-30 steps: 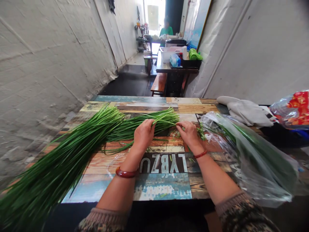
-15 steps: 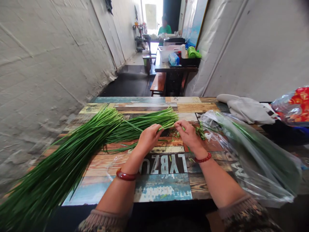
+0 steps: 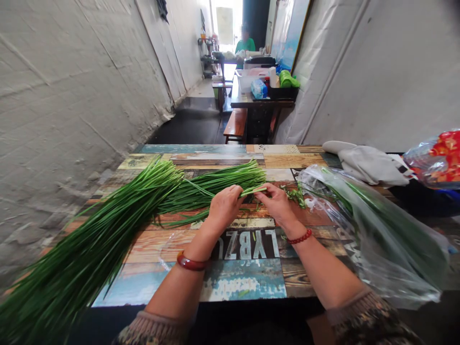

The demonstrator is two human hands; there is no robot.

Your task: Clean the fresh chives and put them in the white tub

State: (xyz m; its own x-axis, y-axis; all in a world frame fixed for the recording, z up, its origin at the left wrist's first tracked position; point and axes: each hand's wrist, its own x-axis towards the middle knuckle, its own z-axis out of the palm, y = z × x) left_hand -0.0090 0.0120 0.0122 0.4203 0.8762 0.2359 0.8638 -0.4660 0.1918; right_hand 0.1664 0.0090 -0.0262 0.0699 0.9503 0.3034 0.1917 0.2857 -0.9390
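Note:
My left hand [image 3: 226, 203] is closed around a few garlic chives [image 3: 247, 192], their pale ends pointing right. At those ends, the thumb and fingers of my right hand [image 3: 278, 203] pinch the stalks. A big pile of garlic chives [image 3: 118, 215] covers the left of the table, with leaves hanging over the near edge. Behind my left hand lies a smaller bunch [image 3: 212, 184], its cut ends toward the right. Plucked scraps [image 3: 296, 194] are scattered just beyond my right hand.
The patterned table [image 3: 247, 282] stands between two pale walls. A clear plastic bag [image 3: 388, 239] with more greens lies on the right, near a grey cap [image 3: 370, 163] and a red package [image 3: 445, 158]. Farther off are another table [image 3: 244, 103], a bench [image 3: 235, 123] and a person in green [image 3: 245, 44].
My right hand has shifted slightly, its fingers now lying along the chive ends. My left hand has moved a little to the right, still holding the stalks.

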